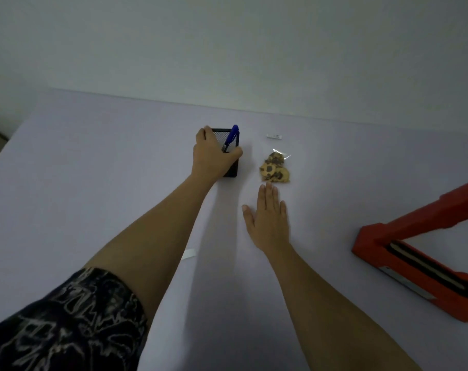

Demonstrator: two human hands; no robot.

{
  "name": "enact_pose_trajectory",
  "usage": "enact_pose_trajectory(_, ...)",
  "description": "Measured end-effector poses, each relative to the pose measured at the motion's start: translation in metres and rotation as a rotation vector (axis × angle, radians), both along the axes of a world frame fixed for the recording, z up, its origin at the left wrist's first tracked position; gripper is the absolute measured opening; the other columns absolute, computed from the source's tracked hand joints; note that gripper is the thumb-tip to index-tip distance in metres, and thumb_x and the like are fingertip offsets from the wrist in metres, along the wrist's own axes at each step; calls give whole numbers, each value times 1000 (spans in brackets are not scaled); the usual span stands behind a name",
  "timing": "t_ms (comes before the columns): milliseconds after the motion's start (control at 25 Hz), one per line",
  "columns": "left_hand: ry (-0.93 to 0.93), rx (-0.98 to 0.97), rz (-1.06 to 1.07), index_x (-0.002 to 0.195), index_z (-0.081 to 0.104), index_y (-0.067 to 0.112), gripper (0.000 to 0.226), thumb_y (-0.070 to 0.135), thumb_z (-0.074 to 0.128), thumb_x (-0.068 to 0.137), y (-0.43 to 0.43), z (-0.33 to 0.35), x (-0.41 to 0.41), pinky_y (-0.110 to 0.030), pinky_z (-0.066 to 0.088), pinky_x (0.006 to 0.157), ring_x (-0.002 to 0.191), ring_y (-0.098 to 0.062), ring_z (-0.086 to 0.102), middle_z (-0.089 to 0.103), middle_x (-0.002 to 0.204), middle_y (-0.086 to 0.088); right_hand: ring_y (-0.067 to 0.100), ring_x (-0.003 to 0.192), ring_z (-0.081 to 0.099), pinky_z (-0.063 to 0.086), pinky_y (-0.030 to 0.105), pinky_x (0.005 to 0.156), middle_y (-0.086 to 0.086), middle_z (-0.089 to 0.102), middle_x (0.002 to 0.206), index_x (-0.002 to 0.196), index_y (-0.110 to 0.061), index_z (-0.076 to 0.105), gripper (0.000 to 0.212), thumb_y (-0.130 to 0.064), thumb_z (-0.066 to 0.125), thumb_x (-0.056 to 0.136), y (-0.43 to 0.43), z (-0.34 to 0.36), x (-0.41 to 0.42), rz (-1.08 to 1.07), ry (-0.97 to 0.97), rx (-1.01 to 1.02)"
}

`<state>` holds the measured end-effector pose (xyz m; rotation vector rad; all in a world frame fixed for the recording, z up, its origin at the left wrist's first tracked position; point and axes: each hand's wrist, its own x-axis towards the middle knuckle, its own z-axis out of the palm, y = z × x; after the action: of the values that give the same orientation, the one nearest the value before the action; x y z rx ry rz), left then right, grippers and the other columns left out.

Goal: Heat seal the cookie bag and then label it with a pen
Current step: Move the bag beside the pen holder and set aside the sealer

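Note:
A clear cookie bag (275, 167) holding chocolate-chip cookies lies on the pale table, mid-far. Left of it stands a black mesh pen holder (231, 167) with a blue pen (230, 137) leaning in it. My left hand (212, 156) is wrapped around the holder, thumb on its right side, fingers over the far left rim. My right hand (267, 218) lies flat and empty on the table, fingertips just short of the cookie bag. The red heat sealer (420, 250) sits at the right, its arm raised.
A small white object (274, 136) lies beyond the cookie bag near the table's far edge. A white strip (189, 253) peeks out beside my left forearm. The wall runs behind the table (93, 170).

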<state>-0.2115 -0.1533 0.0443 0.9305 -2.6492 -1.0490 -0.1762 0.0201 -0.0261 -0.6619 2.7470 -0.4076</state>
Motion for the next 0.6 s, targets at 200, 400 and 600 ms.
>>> enact_pose_trajectory(200,-13,-34,-31,141,19,-3,87,42,62,80,-10,2,-71,-33,35,96,129,-32,35,27,145,-19,22,144,-11,-2,38,115,8,-11,157,146,-9,-8,79,-59,-2,84,8,-20,-7,8,4,45)
enact_pose_trajectory(400,-36,-68,-66,139,23,-4,85,42,62,79,-12,0,-102,-35,36,98,127,-30,37,30,143,-18,13,138,-19,-9,34,113,4,-10,157,145,-11,-10,74,-57,6,88,15,-30,-5,2,-6,30)
enact_pose_trajectory(600,-52,-96,-87,140,20,-4,87,43,62,79,-10,-5,-107,-36,34,100,127,-32,36,28,144,-19,13,137,-21,-10,33,112,4,-10,157,139,-15,-17,70,-57,5,88,16,-29,-4,3,-5,17)
